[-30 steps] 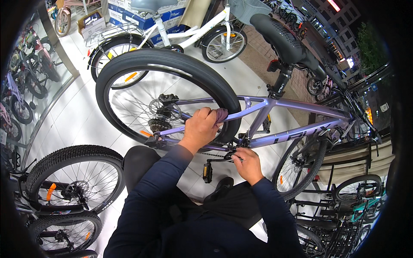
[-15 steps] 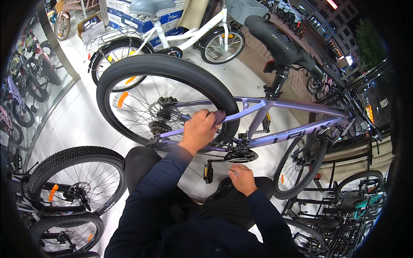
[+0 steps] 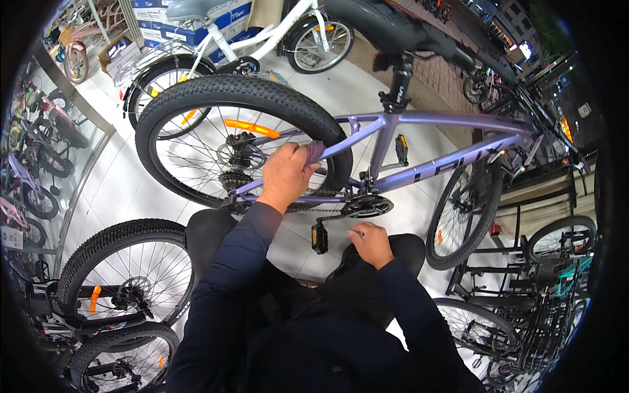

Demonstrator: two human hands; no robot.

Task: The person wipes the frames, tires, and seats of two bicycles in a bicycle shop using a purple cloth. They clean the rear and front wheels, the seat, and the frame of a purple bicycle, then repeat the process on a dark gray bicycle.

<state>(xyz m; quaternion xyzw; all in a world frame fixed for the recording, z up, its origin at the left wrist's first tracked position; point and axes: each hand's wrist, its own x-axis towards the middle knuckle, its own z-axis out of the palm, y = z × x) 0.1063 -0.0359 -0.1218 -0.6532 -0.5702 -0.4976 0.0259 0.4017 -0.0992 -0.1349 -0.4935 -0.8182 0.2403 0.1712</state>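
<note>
A purple bicycle (image 3: 429,171) stands side-on before me, its rear wheel to the left. My left hand (image 3: 286,171) is closed around a dusky purple cloth (image 3: 315,151), pressed to the sloping seat stay beside the rear tire (image 3: 216,87). Under its wrist are the chainstay and the sprocket cassette (image 3: 234,181). An orange reflector (image 3: 251,128) sits in the spokes. My right hand (image 3: 371,242) is held above my right knee with fingers curled together; whatever they may pinch is too small to name. Nearest to it are the pedal (image 3: 319,237) and the chainring (image 3: 368,206).
Beyond the rear wheel stands a white bicycle (image 3: 259,39) with stacked blue and white boxes (image 3: 190,29) behind. Knobby wheels (image 3: 131,278) crowd the lower left, near my left leg. More bicycles (image 3: 544,308) line the right. The black saddle (image 3: 393,29) juts out overhead.
The rear wheel has turned: its reflector went from the left side to the top, and the blurred tread now shows knobs. My left hand stays on the stay with the cloth.
</note>
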